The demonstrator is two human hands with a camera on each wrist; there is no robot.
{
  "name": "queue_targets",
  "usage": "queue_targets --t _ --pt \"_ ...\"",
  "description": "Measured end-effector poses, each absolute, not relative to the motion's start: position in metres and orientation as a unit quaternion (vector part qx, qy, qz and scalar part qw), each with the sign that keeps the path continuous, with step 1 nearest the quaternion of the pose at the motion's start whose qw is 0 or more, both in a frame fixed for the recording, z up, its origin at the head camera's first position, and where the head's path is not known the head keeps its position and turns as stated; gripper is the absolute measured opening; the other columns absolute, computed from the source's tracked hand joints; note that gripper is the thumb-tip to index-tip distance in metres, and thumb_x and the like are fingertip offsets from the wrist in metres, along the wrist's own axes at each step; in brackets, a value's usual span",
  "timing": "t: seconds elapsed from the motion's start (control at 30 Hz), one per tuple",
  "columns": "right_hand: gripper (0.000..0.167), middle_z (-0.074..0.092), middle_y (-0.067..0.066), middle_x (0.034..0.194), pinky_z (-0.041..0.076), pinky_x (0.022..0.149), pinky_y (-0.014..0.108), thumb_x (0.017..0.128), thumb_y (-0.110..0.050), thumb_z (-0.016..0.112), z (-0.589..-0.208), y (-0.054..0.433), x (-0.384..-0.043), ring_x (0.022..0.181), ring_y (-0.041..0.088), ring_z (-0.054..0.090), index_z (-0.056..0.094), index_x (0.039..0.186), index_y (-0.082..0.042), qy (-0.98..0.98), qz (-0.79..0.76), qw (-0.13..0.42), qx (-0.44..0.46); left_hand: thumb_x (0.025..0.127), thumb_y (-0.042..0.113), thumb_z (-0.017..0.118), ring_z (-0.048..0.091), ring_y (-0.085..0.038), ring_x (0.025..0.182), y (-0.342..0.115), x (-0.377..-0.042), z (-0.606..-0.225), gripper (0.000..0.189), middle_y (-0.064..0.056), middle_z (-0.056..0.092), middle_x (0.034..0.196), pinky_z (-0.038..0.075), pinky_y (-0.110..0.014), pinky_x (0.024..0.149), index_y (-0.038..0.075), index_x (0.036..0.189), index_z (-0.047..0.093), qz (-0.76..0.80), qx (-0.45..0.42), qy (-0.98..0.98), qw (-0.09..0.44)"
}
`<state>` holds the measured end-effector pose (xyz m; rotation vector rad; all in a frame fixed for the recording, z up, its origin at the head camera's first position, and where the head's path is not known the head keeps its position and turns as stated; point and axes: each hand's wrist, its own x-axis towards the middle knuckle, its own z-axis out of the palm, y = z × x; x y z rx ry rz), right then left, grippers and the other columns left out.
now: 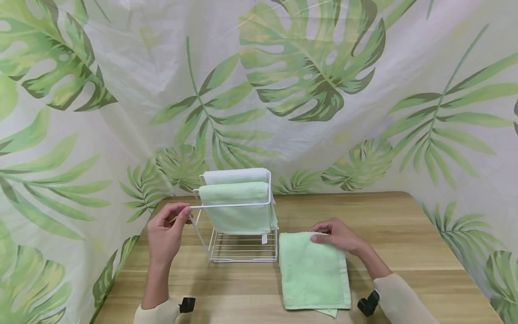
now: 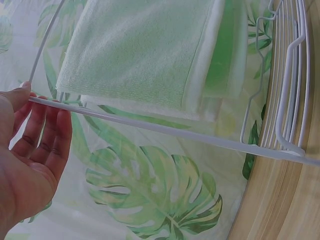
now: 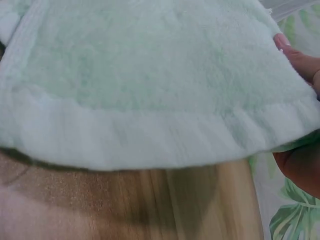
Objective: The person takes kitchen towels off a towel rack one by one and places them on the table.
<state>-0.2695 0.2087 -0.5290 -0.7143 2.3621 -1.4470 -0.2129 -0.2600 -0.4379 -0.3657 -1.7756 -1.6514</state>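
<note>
A white wire rack [image 1: 244, 260] stands on the table with a pale towel [image 1: 236, 175] and a light green towel [image 1: 234, 209] hung over its upper bars. My left hand [image 1: 167, 229] pinches the front left corner of the rack's top bar between thumb and fingers, as the left wrist view also shows. To the right of the rack, a folded green towel [image 1: 313, 274] hangs from my right hand [image 1: 336, 236]. The thumb lies on its near face and the fingers go behind its top edge. In the right wrist view the towel's pale hem [image 3: 125, 140] fills much of the picture.
The wooden table [image 1: 384, 234] reaches back to a leaf-patterned cloth [image 1: 323, 135] that hangs behind and at both sides. Thin wires form the rack's low shelf [image 1: 243, 247], under the hung towels. A black camera mount sits at each wrist.
</note>
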Motion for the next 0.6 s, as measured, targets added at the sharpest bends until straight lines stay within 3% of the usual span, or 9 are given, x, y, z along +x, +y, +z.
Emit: queue_targets --t 0.13,0.6 --pt "0.022 0.082 0.008 0.11 0.055 0.075 0.021 0.102 -0.023 0.076 -0.54 0.203 -0.279 0.084 0.007 0.065 0.081 0.118 -0.008 0.825 -0.489 0.117 -0.257 0.095 -0.015 0.07 0.072 -0.005 0.07 -0.26 -0.212 -0.437 0.01 0.003 0.076 0.085 0.062 -0.014 0.065 -0.019 0.104 0.069 -0.629 -0.135 -0.687 0.339" --pt "0.02 0.083 0.004 0.108 0.06 0.084 0.022 0.102 -0.023 0.076 -0.577 0.192 -0.297 0.094 0.006 0.073 0.081 0.115 -0.009 0.854 -0.444 0.082 -0.258 0.095 -0.015 0.071 0.073 -0.006 0.071 -0.261 -0.211 -0.438 0.009 0.002 0.075 0.085 0.063 -0.015 0.066 -0.018 0.104 0.07 -0.627 -0.135 -0.688 0.338"
